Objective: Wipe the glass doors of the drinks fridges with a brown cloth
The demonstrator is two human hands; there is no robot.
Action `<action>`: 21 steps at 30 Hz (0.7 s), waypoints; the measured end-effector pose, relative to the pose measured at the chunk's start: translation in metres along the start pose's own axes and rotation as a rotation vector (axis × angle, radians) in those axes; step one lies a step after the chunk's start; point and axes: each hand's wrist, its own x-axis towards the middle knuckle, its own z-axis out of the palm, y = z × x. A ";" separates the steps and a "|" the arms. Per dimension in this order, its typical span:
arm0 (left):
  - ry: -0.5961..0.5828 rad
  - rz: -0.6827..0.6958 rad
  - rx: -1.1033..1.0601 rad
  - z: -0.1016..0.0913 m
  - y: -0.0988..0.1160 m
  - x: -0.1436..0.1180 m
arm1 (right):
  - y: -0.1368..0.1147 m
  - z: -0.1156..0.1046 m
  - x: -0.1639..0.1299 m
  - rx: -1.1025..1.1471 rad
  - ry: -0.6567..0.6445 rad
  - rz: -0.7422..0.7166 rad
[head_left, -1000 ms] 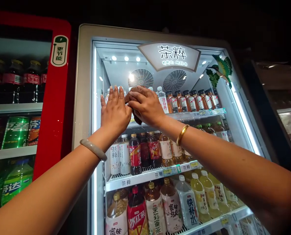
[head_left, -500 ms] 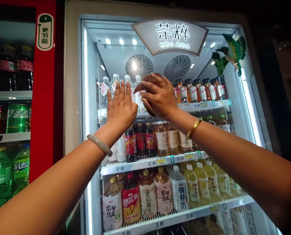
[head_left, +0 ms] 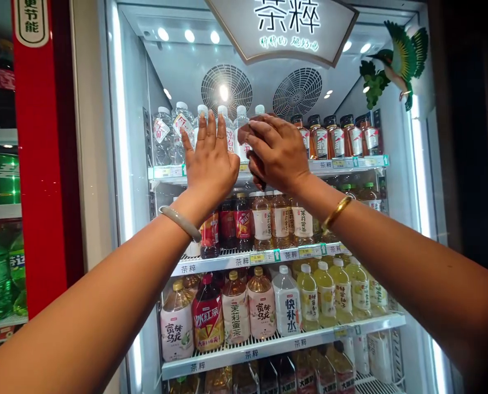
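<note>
Evidently both hands are raised toward the front of a lit drinks cooler (head_left: 88, 137), just beside each other, with a narrow gap between them. The left hand (head_left: 211, 164) is released and flat, its back to the camera, fingers pointing up and spread slightly; it holds nothing. The right hand (head_left: 284, 150) is turned inward, its fingers bent over a dark brown thing (head_left: 243, 134) that shows at the fingertips, on the side facing the left hand. Most of that thing is hidden, so I cannot tell what it is or whether the fingers close around it. Around the left wrist sits a grey bangle (head_left: 180, 222), around the right a gold bracelet (head_left: 336, 213).

Behind the left hand and to its left stand clear bottles with white caps (head_left: 162, 139); just right of the right hand is a row of amber bottles with dark caps (head_left: 336, 140). Above both hands hangs a fan-shaped sign (head_left: 287, 30), and up to the right of the right hand is a bird decoration (head_left: 400, 65). Below the hands, further shelves carry pale-labelled bottles (head_left: 262, 223) and larger ones such as a red-labelled bottle (head_left: 208, 323). Well left of the left hand is a red cooler (head_left: 39, 164)
</note>
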 end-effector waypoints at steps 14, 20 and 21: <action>-0.011 0.064 -0.021 0.017 0.037 0.000 | 0.031 -0.014 -0.019 -0.005 -0.024 -0.046; -0.015 0.072 -0.030 0.023 0.049 0.003 | 0.071 -0.011 -0.005 -0.045 0.087 0.152; -0.010 0.065 -0.039 0.025 0.051 0.004 | 0.070 -0.009 0.000 -0.046 0.101 0.163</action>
